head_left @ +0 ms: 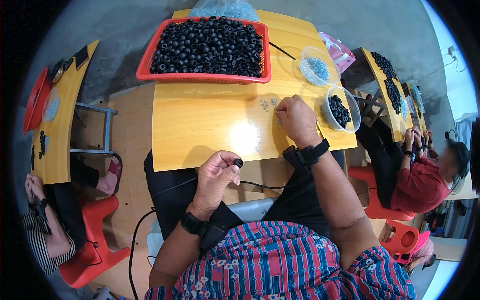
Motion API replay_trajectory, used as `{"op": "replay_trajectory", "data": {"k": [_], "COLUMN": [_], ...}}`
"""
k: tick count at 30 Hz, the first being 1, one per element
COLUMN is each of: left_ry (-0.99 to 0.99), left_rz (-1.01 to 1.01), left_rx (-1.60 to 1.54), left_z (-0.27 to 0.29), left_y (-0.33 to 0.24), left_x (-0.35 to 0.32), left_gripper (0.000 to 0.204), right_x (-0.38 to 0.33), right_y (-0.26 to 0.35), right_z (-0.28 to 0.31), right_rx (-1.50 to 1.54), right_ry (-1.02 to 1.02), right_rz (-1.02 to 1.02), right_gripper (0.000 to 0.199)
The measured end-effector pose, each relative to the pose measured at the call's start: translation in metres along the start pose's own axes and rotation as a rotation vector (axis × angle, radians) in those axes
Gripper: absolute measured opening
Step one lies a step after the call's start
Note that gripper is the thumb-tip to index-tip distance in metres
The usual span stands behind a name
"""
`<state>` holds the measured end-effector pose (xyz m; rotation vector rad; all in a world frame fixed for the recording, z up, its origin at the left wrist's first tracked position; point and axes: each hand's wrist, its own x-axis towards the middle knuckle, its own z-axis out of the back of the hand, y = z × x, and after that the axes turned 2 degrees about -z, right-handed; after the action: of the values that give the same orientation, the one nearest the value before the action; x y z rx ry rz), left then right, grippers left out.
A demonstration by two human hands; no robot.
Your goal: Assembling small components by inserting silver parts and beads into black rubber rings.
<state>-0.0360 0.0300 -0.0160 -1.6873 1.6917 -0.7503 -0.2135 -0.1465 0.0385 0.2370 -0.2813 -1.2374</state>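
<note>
My left hand (216,181) is raised just off the table's near edge. Its thumb and fingers pinch a small black hollow cap (238,163), the opening of which faces partly up. Over the table's right side is my right hand (298,119), its fingers curled together at the tabletop beside a small scatter of tiny metal pieces (266,105). Whatever those fingertips hold, if anything, is hidden. Close to the right of this hand stands a clear round tub (354,106) with black caps in it.
A red basket (145,75) heaped with black caps fills the far side of the yellow table (195,120). Another clear tub (303,56) contains small metal pieces. Behind the basket lies a clear bag (225,10). People sit at tables on both sides; a black cable (132,250) runs beside my legs.
</note>
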Motion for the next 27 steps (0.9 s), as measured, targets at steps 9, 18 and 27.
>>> {"op": "replay_trajectory", "data": {"k": [9,18,27], "left_ry": [0.017,-0.004,-0.027], "left_rz": [-0.035,-0.063,-0.081], "left_rx": [-0.012,-0.038,0.037], "left_z": [0.000,0.001,-0.002], "left_y": [0.000,0.000,-0.002], "left_x": [0.000,0.000,0.000], "left_gripper": [0.016,0.019,0.017], "right_x": [-0.005,-0.052,-0.067], "right_y": [-0.004,0.047,0.053], "right_z": [-0.004,0.018,0.010], "right_rx": [0.217,1.023,1.172], "right_ry": [-0.186,0.391,0.645], "right_rz": [0.217,0.121,0.064], "right_gripper": [0.006,0.001,0.007]}}
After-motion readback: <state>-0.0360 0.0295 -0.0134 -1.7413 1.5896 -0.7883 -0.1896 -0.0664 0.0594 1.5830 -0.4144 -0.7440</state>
